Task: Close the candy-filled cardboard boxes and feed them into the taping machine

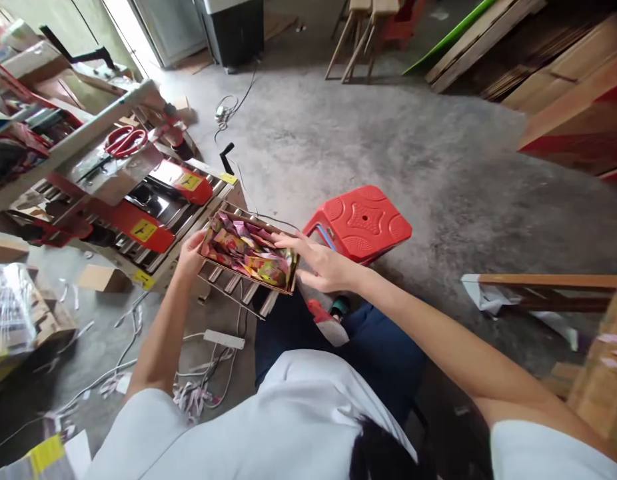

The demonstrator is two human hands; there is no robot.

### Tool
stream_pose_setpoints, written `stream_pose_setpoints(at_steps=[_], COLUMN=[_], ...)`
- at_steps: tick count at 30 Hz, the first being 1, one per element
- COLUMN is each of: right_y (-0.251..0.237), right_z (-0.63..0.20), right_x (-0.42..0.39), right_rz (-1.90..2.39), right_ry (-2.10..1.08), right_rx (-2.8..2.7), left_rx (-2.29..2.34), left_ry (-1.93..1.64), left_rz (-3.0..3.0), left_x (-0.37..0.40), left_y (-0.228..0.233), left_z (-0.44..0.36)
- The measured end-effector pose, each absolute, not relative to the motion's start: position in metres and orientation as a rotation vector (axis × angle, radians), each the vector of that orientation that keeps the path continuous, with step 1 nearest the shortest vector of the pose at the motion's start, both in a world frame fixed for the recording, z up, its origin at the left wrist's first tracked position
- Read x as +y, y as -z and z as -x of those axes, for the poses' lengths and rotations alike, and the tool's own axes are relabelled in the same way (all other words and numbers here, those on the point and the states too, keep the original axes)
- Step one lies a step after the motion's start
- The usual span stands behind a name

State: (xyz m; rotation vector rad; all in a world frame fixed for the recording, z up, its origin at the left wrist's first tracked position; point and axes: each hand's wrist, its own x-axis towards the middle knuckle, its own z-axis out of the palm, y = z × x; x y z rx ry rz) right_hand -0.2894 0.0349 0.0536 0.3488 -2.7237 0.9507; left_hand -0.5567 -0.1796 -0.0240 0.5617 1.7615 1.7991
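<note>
An open cardboard box (287,275) full of colourful foil packets (246,252) rests on the end of a roller conveyor (228,283). My left hand (191,253) grips the box's left end. My right hand (321,261) lies flat against the box's right end, fingers spread over the packets' edge. My lap, in dark blue trousers, is just below the box.
A red and grey carton-sealing machine (138,200) with red scissors (124,140) on it stands at left. A red plastic stool (361,223) sits right of the box. Cables, a power strip (223,339) and paper scraps litter the concrete floor. Stacked cardboard (578,87) lies at far right.
</note>
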Motion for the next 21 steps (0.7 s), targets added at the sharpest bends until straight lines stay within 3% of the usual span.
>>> stream_pose_setpoints(at_steps=[3, 10, 13, 15, 17, 19, 21], right_y=[-0.050, 0.015, 0.021, 0.016, 0.011, 0.006, 0.001], right_z=[0.306, 0.366, 0.368, 0.368, 0.368, 0.366, 0.361], right_x=[0.013, -0.015, -0.015, -0.010, -0.002, 0.005, 0.008], right_rz=[-0.321, -0.468, -0.401, -0.413, -0.393, -0.215, 0.010], right_ry=[-0.953, -0.749, -0.791, -0.990, -1.387, -1.793, -1.967], right_rx=[-2.741, -3.021, -2.996, -2.978, -2.853, -2.539, -2.203], left_rx=[1.612, 1.612, 1.629, 1.580, 1.563, 1.575, 1.574], left_ry=[-1.687, -0.685, -0.458, -0.412, -0.425, -0.452, -0.448], left_rz=[-0.762, -1.369, -1.604, -1.628, -1.637, -1.668, -1.704], left_x=[-0.178, -0.132, -0.122, -0.125, -0.132, -0.138, -0.138], left_y=[-0.005, -0.048, -0.054, -0.058, -0.060, -0.061, -0.059], left_z=[0.577, 0.575, 0.568, 0.567, 0.565, 0.562, 0.556])
